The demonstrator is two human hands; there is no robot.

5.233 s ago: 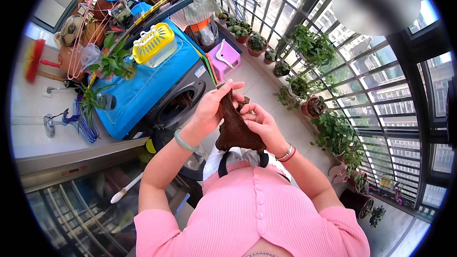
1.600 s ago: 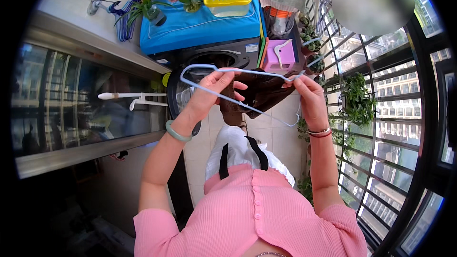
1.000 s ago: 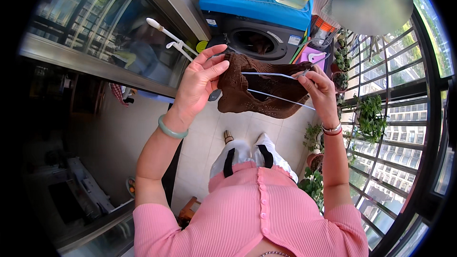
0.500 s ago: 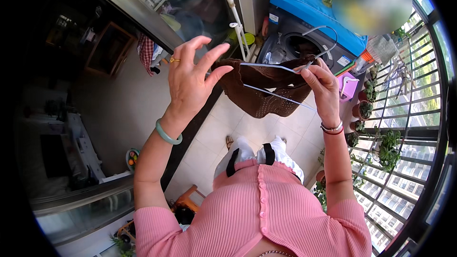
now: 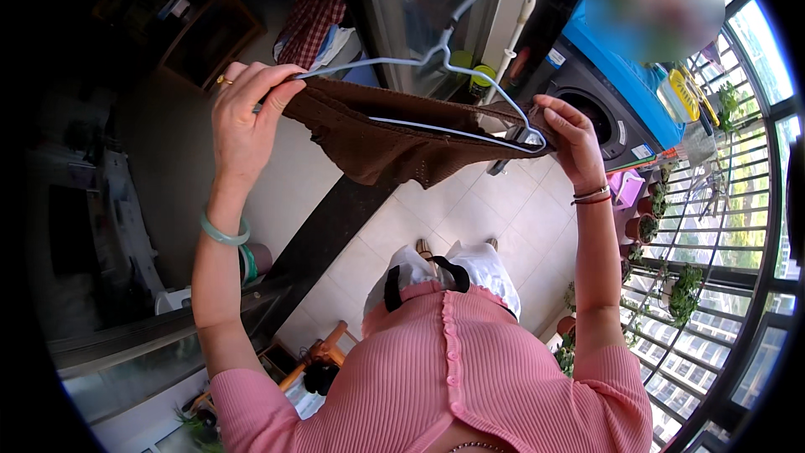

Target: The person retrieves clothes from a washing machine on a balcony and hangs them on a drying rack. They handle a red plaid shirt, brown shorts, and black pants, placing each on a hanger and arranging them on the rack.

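Fingers [image 5: 272,77] of the left hand [image 5: 243,130] pinch garment [image 5: 360,147] and hanger [image 5: 445,39], upper left; right hand [image 5: 579,147] grasps garment's right edge: tension it evenly, ends level!

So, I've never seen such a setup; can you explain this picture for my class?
No robot here: these are a person's two bare hands. A wide fisheye camera on the head looks down at them, so straight edges bend. The left hand has its grip on one end of a brown knit garment, the right hand on the other. A pale blue clothes hanger sits partly inside the garment's opening, its neck and hook outside. Off to the right, a blue cover lies over a front-loading washing machine, with a yellow-lidded plastic box on top.
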